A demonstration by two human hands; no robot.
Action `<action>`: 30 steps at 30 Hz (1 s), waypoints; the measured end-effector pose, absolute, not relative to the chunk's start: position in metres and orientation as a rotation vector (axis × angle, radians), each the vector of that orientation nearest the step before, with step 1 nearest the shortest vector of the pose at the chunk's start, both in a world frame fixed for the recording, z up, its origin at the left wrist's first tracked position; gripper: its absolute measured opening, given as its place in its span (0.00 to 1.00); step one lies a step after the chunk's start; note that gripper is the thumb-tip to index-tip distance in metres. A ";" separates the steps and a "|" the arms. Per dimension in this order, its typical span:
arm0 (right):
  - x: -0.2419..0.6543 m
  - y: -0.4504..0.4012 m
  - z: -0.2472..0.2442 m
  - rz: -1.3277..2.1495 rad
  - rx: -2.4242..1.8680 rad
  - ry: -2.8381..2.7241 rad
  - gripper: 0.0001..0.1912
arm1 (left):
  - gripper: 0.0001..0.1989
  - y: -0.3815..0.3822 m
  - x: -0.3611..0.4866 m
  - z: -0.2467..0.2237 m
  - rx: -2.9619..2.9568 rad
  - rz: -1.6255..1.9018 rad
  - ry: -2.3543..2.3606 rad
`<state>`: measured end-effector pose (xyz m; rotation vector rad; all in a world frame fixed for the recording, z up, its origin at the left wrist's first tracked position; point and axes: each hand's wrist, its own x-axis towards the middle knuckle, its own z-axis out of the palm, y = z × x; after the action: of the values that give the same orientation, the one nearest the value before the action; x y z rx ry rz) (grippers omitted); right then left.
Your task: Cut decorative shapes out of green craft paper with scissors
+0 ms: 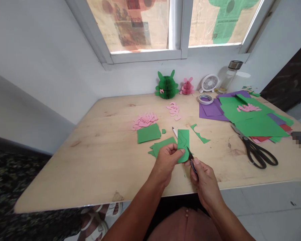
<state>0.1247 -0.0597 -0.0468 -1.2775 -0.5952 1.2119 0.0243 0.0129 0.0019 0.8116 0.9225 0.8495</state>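
Note:
A small green paper piece (pixel 183 138) with a curved outline drawn on it is pinched between thumb and fingers of my left hand (pixel 167 160). My right hand (pixel 203 175) is closed around small dark scissors (pixel 192 161), whose blades meet the paper's right edge. Beneath and left of the paper lie more green pieces (pixel 163 144) and a folded green rectangle (pixel 148 133). A white pen (pixel 175 132) lies behind the held paper, and a curved green offcut (pixel 200 134) is to its right.
Large black scissors (pixel 256 152) lie at the right, near stacked green sheets (pixel 259 125) and purple paper (pixel 212 108). Pink cutouts (pixel 145 120) sit on the table (pixel 90 150). Along the wall stand a green paper figure (pixel 167 86), a pink one (pixel 187 87), a fan (pixel 209 82) and a bottle (pixel 229 77).

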 end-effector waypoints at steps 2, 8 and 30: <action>0.125 -0.060 -0.047 1.217 -1.271 -0.586 0.22 | 0.07 0.013 0.024 0.003 0.806 0.848 0.934; 0.124 -0.059 -0.049 1.202 -1.292 -0.588 0.22 | 0.07 0.013 0.024 0.005 0.818 0.838 0.936; 0.126 -0.060 -0.050 1.202 -1.308 -0.613 0.21 | 0.09 0.021 0.020 -0.014 0.854 0.783 0.921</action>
<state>0.1262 -0.0601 -0.0499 -1.3082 -0.6133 1.2019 0.0195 0.0209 -0.0144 0.8535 0.9206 0.7834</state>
